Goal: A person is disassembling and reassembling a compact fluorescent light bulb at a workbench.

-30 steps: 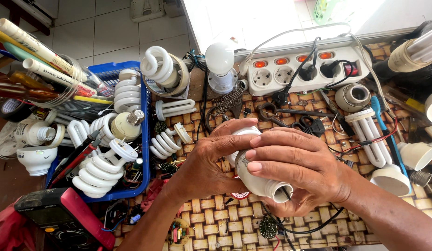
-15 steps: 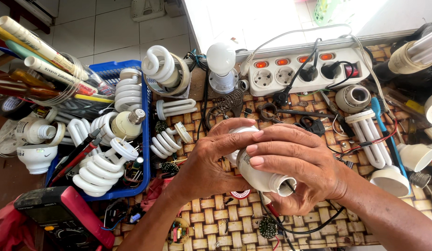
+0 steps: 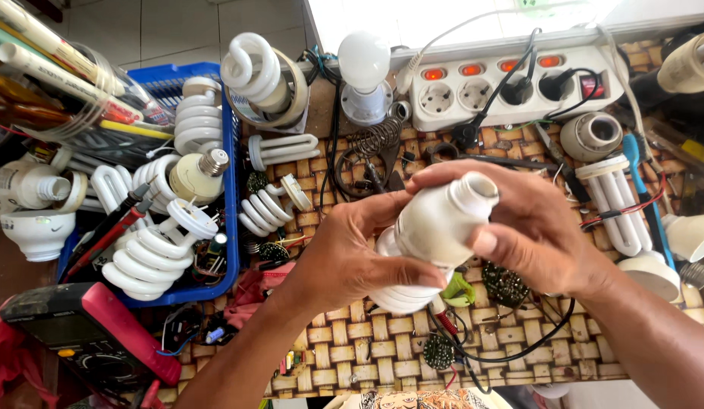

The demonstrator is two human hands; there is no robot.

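Note:
Both my hands grip one white plastic lamp housing (image 3: 433, 231) over a woven bamboo tabletop (image 3: 367, 348). Its narrow open neck points up and to the right, its wide ribbed end down and to the left. My left hand (image 3: 350, 254) wraps the wide end from the left, thumb laid across the body. My right hand (image 3: 533, 227) cups the housing from the right, fingers curled behind the neck and thumb on the front. Part of the wide end is hidden by my left palm.
A blue basket (image 3: 229, 189) of spiral lamps sits left. A white power strip (image 3: 511, 83) with lit switches and plugs lies behind, beside a round bulb (image 3: 364, 64). A red multimeter (image 3: 94, 341) lies at bottom left. Small circuit boards (image 3: 505, 284) and wires lie under my hands.
The housing has been turned in my hands: its open end pointed down and right before, and now its narrow neck points up and right. Both hands stay on it.

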